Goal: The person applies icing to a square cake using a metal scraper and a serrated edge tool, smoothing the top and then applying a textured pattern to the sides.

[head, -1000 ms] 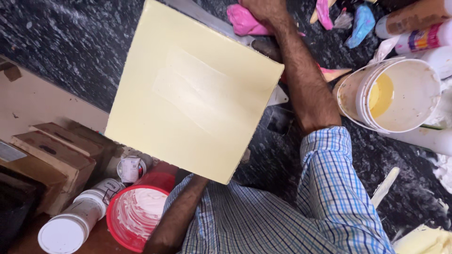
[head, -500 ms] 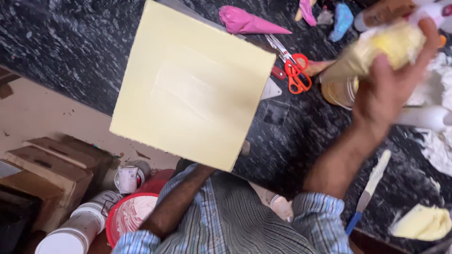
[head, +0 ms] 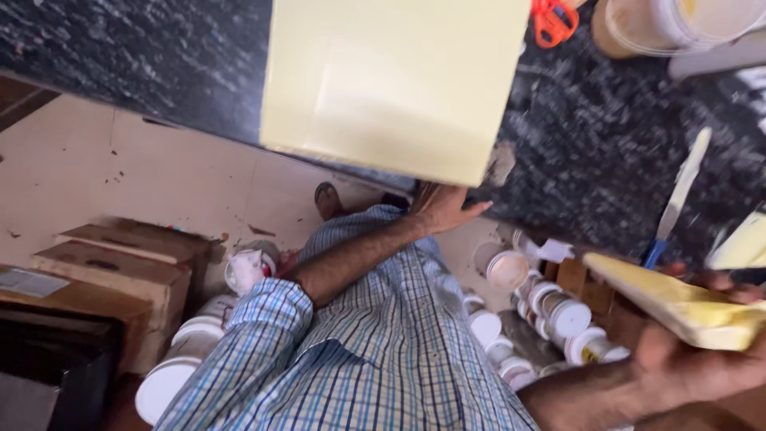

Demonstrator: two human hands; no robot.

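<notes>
Left hand (head: 443, 209) steadies yellow board (head: 395, 84); right hand (head: 694, 359) grips piping bag (head: 678, 302)

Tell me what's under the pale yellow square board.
The pale yellow board lies on the black speckled counter, overhanging its edge. The left hand touches its near corner. Whatever lies directly beneath is covered.

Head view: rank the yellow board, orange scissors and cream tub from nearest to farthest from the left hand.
1. yellow board, just above the left hand.
2. orange scissors, at the top, right of the board.
3. cream tub, top-right corner.
</notes>
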